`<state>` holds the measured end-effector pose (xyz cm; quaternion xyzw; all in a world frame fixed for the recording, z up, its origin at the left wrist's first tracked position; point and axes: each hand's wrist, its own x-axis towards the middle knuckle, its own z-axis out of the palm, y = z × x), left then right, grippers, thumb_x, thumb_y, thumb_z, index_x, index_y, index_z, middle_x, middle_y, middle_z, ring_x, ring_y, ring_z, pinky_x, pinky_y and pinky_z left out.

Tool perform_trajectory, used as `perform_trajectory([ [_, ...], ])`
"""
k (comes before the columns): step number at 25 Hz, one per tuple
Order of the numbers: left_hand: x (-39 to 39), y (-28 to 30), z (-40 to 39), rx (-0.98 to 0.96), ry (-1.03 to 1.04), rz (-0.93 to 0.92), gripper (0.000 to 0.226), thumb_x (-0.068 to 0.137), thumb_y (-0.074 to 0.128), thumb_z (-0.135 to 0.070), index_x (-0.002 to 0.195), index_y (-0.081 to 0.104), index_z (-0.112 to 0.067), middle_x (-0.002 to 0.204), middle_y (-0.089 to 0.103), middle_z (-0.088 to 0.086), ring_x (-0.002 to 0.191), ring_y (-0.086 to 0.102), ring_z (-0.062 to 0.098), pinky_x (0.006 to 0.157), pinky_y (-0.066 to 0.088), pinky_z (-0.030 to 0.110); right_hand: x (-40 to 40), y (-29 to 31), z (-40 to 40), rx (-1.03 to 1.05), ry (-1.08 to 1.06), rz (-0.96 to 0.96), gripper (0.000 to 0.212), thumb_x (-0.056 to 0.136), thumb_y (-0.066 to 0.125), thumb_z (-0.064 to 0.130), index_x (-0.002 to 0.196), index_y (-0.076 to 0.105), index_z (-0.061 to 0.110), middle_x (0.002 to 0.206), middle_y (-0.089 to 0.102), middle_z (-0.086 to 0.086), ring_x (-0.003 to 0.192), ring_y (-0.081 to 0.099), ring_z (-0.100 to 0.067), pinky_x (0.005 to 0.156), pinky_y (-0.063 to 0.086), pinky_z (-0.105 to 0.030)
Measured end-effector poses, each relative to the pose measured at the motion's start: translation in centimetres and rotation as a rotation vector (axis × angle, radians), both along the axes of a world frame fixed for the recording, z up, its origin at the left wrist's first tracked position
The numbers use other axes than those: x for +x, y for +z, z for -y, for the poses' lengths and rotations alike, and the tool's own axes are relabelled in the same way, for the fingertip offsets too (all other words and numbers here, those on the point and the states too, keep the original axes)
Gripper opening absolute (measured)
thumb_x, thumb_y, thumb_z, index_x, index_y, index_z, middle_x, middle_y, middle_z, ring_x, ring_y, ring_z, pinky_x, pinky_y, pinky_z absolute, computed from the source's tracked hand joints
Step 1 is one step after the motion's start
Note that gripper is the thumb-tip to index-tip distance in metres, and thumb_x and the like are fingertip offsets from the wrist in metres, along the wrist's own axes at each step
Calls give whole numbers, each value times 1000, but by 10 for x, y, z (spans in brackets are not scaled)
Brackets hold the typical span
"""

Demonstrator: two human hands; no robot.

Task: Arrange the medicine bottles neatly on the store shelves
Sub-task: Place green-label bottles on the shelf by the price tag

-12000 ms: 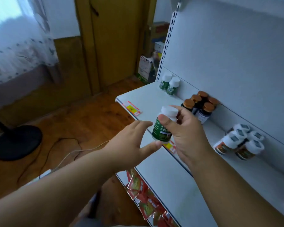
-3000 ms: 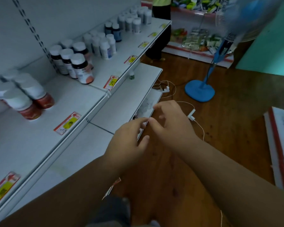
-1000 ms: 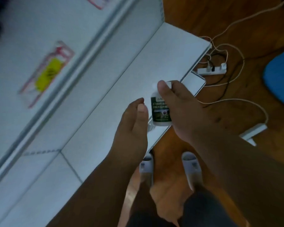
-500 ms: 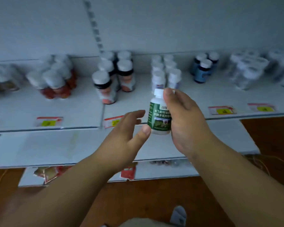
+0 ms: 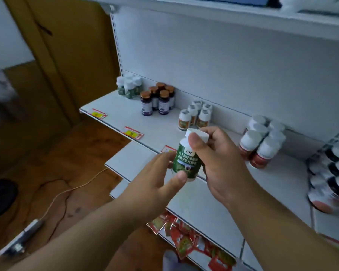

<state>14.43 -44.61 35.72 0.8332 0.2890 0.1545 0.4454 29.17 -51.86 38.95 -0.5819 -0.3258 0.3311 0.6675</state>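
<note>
right hand (image 5: 221, 165) gripping round green-labelled white-capped plastic bottle (image 5: 188, 159), white Chinese print, left hand (image 5: 155, 184) fingers loosely cupping base

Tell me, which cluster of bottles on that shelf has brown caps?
The dark purple-labelled bottles, second cluster from the shelf's left end. Every other cluster there has white caps.
</note>
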Motion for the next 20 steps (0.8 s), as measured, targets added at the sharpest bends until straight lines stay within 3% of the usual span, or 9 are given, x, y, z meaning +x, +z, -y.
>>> perform_trajectory([
  [5,-5,-8,-125,48,113,-7,101,65,18,-98,143,36,-37,139,45,-16,126,45,3,105,43,38,4,-14,-138,-75,53,88,54,64,82,60,98,60,24,92,72,0,89,71,-19,81,58,-44],
  [11,-46,-14,-274,66,200,-81,101,64,26,-97,146,29,-38,147,38,-15,131,40,4,107,44,39,-26,-16,-300,-127,84,230,72,56,73,78,107,60,30,104,73,1,99,70,-17,85,60,-45],
  [13,-61,-27,-332,97,169,-114,97,68,29,-94,147,27,-38,149,37,-14,133,38,6,109,41,39,-44,-27,-354,-172,49,287,67,59,70,75,110,59,32,108,72,4,102,69,-15,85,60,-43],
  [15,-69,-43,-397,158,88,-167,92,72,31,-89,148,25,-37,151,34,-13,135,36,8,111,38,36,-58,-45,-408,-204,-50,336,50,70,73,61,108,58,33,106,71,6,100,68,-11,87,59,-37],
  [17,-65,-56,-450,269,0,-240,88,77,36,-84,149,23,-35,153,31,-11,138,32,11,114,33,36,-68,-60,-448,-256,-159,388,31,79,76,46,100,56,37,101,67,11,95,65,-5,84,56,-28],
  [20,-43,-74,-516,377,-121,-341,91,79,46,-79,152,19,-32,159,23,-8,145,23,17,116,24,38,-73,-72,-496,-432,-294,448,31,85,74,41,106,52,37,110,62,12,100,60,-5,69,46,-7],
])
